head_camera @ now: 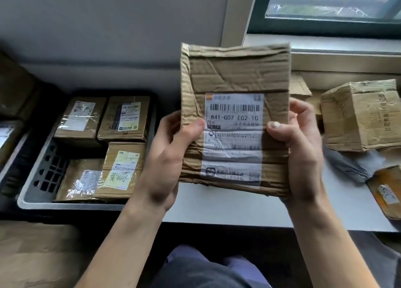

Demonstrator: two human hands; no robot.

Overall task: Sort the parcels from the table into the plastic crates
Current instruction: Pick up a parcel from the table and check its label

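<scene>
A white counter (227,207) runs under a window, its near edge just past the person's lap. Above it, the left hand (171,155) and right hand (301,155) hold a flat cardboard parcel (236,75) upright, clear of the counter, with its label facing the camera. Each grip is closed on a lower side edge, thumb pressed on the face. The creased, taped cardboard looks light and a little bendy, so holding it by both side edges seems sound, though the glossy tape may be slippery. At nine o'clock of it, a grey plastic crate (65,205) holds four boxed parcels (121,170). At three o'clock, a crumpled box (364,118) and a grey bag (347,164) lie on the counter. The window (329,3) is farthest, at twelve o'clock.
</scene>
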